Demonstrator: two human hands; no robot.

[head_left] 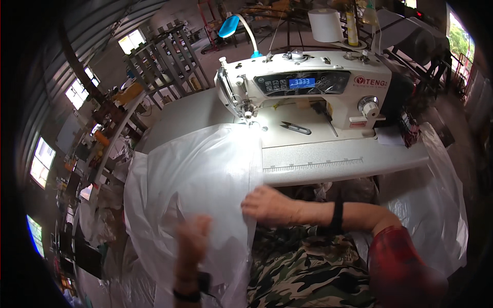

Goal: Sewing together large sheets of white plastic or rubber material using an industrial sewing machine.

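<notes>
- Sheet [197,164], one, white: far end at the needle end of the sewing machine [313,61], spread on the table [328,159] and hanging over its front edge.
- Right hand [272,206]: fingers bent, at the sheet's right edge; from here I cannot tell whether the grip is closed on it.
- Left hand [192,238]: blurred, in front of the sheet; grip's opening and hold, cannot tell.
- Snips [296,128]: lying under the machine's arm.
- Lamp [229,26], blue: behind the machine.
- Cone [325,25], white: above the machine's right end.
</notes>
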